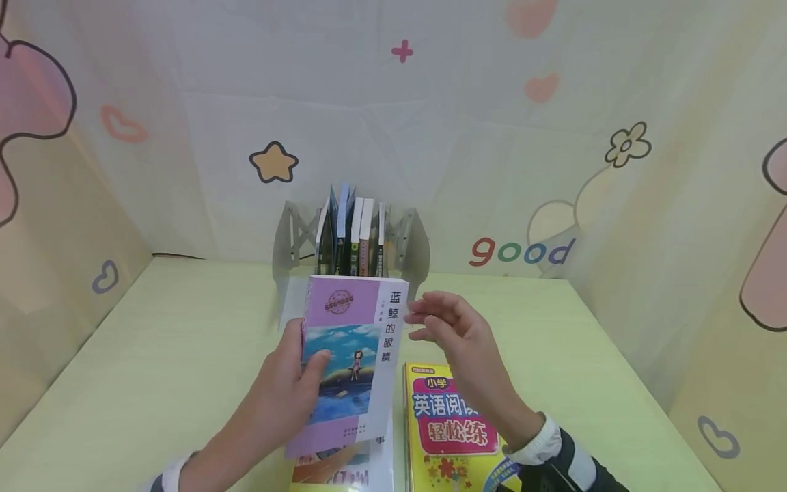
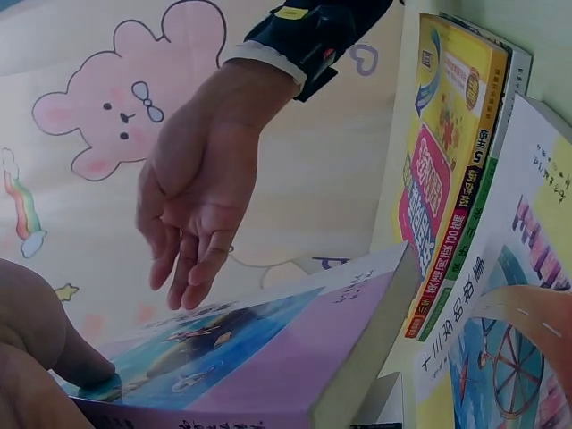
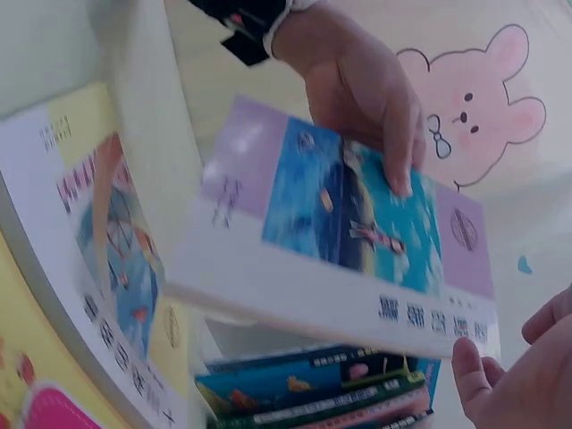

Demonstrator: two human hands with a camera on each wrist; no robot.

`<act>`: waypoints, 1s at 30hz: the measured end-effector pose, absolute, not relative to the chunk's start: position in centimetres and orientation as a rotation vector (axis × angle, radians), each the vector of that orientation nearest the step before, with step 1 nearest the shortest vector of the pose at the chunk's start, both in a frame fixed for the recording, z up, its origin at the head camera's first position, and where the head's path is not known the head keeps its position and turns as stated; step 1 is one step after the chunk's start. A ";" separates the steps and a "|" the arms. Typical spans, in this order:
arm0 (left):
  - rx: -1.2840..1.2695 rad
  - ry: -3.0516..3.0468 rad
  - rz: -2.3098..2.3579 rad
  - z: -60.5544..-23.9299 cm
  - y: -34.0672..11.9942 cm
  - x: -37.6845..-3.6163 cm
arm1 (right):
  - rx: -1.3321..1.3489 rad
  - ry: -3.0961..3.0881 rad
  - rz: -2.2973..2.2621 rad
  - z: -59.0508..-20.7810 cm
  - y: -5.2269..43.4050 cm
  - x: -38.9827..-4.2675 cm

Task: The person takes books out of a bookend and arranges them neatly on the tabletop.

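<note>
My left hand (image 1: 289, 386) grips a purple book with a blue sea picture (image 1: 353, 355), thumb across its cover, and holds it lifted above the table in front of the book rack (image 1: 350, 236). The same purple book (image 2: 268, 357) fills the bottom of the left wrist view, and it (image 3: 349, 232) crosses the right wrist view. My right hand (image 1: 451, 328) hovers just right of the book's spine, fingers relaxed and holding nothing. The right hand (image 2: 201, 192) hangs above the cover in the left wrist view.
A yellow book (image 1: 449, 430) lies on the green table (image 1: 154, 355) under my right wrist. Another book with a white and yellow cover (image 1: 344, 471) lies beneath the lifted one. Several books stand upright in the metal rack at the back. Patterned walls enclose the table.
</note>
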State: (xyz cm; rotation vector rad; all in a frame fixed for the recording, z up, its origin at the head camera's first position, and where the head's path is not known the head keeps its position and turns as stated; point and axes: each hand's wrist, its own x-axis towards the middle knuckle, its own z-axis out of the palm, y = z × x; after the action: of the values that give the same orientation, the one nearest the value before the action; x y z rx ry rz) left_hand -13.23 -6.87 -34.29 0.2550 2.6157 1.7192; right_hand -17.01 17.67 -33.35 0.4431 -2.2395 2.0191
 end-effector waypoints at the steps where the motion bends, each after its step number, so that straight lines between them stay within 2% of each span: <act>1: 0.245 2.591 1.739 -34.3 -7.1 -13.3 | 0.452 -2.241 1.991 -33.3 17.9 -17.3; 16: 0.076 2.462 1.798 -34.8 -12.6 -13.5 | 0.485 -2.314 1.415 -31.8 19.6 -25.3; 30: -0.094 2.306 1.854 -35.0 -16.3 -13.7 | 0.497 -2.408 1.238 -32.7 19.6 -31.1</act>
State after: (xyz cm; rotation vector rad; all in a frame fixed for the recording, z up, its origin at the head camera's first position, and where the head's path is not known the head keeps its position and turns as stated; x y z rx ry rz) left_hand -13.65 -16.31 -34.97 -0.0940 2.3063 1.8544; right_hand -31.10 19.65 -32.74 0.4973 -2.4076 1.2385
